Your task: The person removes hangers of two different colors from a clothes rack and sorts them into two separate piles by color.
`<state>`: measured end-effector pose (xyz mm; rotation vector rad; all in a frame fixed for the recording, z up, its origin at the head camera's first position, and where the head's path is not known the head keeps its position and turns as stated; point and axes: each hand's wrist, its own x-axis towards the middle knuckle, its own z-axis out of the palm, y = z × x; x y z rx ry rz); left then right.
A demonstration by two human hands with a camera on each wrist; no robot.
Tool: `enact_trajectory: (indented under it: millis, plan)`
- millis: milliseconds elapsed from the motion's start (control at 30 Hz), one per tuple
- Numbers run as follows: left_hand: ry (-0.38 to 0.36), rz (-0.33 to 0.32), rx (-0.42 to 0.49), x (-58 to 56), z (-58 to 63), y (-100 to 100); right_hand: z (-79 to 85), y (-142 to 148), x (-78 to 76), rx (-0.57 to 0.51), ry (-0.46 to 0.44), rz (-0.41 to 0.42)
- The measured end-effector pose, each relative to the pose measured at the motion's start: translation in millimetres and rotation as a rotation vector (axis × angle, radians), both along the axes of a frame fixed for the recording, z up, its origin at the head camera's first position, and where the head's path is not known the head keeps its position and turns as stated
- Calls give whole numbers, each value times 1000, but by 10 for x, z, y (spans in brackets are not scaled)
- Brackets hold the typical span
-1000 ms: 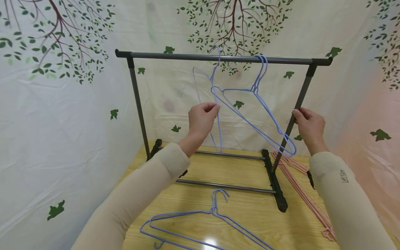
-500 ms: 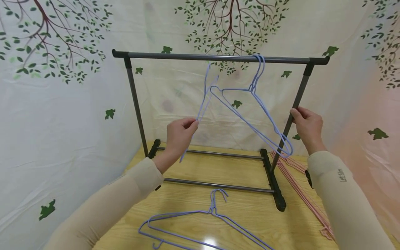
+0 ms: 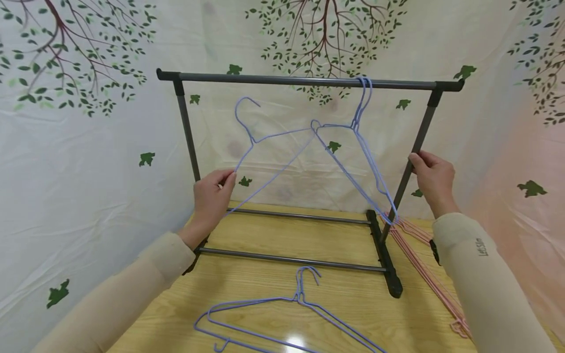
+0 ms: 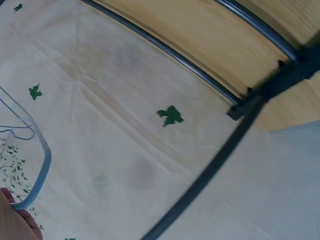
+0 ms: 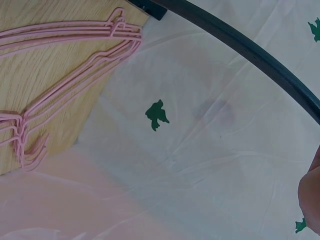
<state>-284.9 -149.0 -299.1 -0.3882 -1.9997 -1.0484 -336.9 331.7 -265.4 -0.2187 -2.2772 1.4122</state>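
Note:
My left hand [image 3: 214, 196] pinches a blue wire hanger [image 3: 273, 180] by its left shoulder, with thumb and fingers at the wire. The hanger's hook rises just below the bar and apart from it. Its right end overlaps the left ends of the blue hangers [image 3: 345, 126] hanging from the bar at right. In the left wrist view, fingers [image 4: 20, 220] and one curved end of the held hanger [image 4: 46, 160] show at the lower left. My right hand [image 3: 434, 181] grips the right post of the black clothes rack [image 3: 265, 80]; the right wrist view catches only part of that hand.
Two blue hangers [image 3: 282, 298] lie on the wooden table [image 3: 247, 284] in front of the rack's base. Beside the rack's right foot lies a stack of pink hangers [image 3: 425, 267]. A leaf-printed cloth [image 3: 212, 29] hangs behind and at the sides.
My left hand has moved left and down, taking the blue hanger off the bar and turning it to face front. The hung hangers have shifted slightly. My right hand stays on the post.

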Motion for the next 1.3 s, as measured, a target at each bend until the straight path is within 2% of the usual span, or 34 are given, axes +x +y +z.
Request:
enact_trajectory:
  millis: [133, 267, 367, 633, 733, 933, 1100, 1300]
  plan:
    - [31, 3, -78, 9, -97, -165, 2, -3, -10, -14, -5, 0]
    - [-18, -16, -133, 33, -196, -293, 1, -3, -10, -22, -1, 1]
    - [-121, -52, -148, 61, -258, -376, 4, -10, -8, -23, 4, 3]
    - [-530, -212, -139, 169, -387, -490, 9, -17, -6, -4, 5, -8]
    - [-610, -278, -134, 188, -464, -473, 8, -17, -3, -1, 7, -7]
    - [-633, -425, -182, 241, -644, -343, -2, -7, 1, -8, -2, 1]
    - [-710, -565, -171, 317, -774, -189, -7, 5, 1, -21, -9, 5]
    - [-811, -684, -164, 443, -957, -7, -4, -2, -1, -15, -5, -2]
